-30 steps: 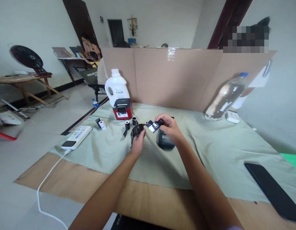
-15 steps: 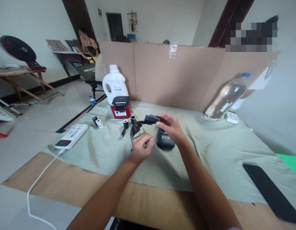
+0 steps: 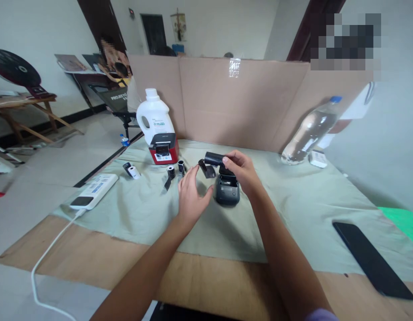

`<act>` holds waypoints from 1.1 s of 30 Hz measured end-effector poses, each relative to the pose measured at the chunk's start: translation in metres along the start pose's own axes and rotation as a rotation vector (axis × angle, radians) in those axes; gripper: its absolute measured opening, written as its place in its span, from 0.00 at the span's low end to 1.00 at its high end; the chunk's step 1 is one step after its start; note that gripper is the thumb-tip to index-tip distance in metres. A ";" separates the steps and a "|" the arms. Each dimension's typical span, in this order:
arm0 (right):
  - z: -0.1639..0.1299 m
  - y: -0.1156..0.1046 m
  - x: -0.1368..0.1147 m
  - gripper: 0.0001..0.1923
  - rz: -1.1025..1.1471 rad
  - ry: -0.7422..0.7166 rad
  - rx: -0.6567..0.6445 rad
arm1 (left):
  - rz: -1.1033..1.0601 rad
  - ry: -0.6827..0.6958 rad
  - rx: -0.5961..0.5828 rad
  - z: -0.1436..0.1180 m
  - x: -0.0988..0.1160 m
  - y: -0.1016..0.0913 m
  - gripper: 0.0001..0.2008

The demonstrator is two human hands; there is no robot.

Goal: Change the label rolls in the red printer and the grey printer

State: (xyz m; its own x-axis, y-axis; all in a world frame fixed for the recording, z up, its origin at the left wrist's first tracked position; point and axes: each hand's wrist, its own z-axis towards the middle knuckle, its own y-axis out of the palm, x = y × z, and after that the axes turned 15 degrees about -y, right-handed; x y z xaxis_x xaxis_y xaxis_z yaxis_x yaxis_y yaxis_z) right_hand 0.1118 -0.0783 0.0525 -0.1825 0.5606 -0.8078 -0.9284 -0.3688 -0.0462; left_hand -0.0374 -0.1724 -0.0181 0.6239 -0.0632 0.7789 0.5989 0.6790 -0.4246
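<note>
My right hand [image 3: 241, 171] grips the end of a black roll [image 3: 213, 158], held level above the cloth. A loose black strip [image 3: 207, 170] curls down from the roll's left end. My left hand [image 3: 191, 191] is open, fingers spread upward and thumb apart, just left of the strip; whether a fingertip touches it I cannot tell. Below the roll, a small black printer [image 3: 227, 192] stands with its lid up, partly covered by my right hand. To the left are two small rolls with dark outsides, one roll [image 3: 171, 171] in front of the other roll [image 3: 181, 166].
Behind are a red and black printer [image 3: 164, 155] and a white jug [image 3: 154, 111]. A white paper roll [image 3: 134, 172] and white power strip [image 3: 94, 191] lie left. A large bottle [image 3: 310, 131] leans against the cardboard wall [image 3: 240, 102]. A phone [image 3: 372, 258] lies right.
My left hand has gone from closed to open, letting go of the black strip. The roll has risen slightly in my right hand, and more of the small printer shows.
</note>
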 end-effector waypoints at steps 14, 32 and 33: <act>-0.002 -0.010 -0.013 0.14 0.047 0.142 -0.237 | -0.738 -0.475 -0.680 0.013 -0.007 -0.004 0.15; -0.003 -0.020 -0.019 0.12 0.081 0.153 -0.131 | -1.160 -0.593 -1.246 -0.002 -0.014 0.006 0.24; -0.002 -0.020 -0.019 0.12 0.080 0.153 -0.113 | -1.163 -0.584 -1.199 -0.002 -0.013 0.006 0.24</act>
State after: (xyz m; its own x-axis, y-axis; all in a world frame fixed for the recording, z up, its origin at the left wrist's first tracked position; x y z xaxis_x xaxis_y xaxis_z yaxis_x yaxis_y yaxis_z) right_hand 0.1349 -0.0833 0.0674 -0.1946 0.4102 -0.8910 -0.8692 -0.4931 -0.0372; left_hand -0.0407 -0.1687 -0.0319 -0.4358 0.3489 0.8297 0.7319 -0.3992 0.5523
